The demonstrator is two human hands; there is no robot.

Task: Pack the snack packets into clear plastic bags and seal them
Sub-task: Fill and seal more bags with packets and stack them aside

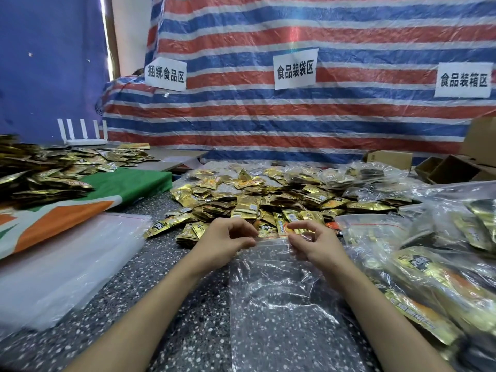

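An empty clear plastic bag [271, 294] lies flat on the speckled table [188, 318] in front of me, its zip mouth pointing away. My left hand [228, 238] pinches the left part of the bag's mouth. My right hand [312, 241] pinches the right part of the same edge. Just beyond my fingers spreads a heap of gold snack packets [257, 202]. The bag holds no packets.
Filled clear bags [440, 267] pile up at the right. A stack of empty clear bags [67, 261] lies at the left on a green and orange cloth [80, 208]. More gold packets [40, 170] sit far left. Cardboard boxes [453, 170] stand back right. A striped tarp backs the table.
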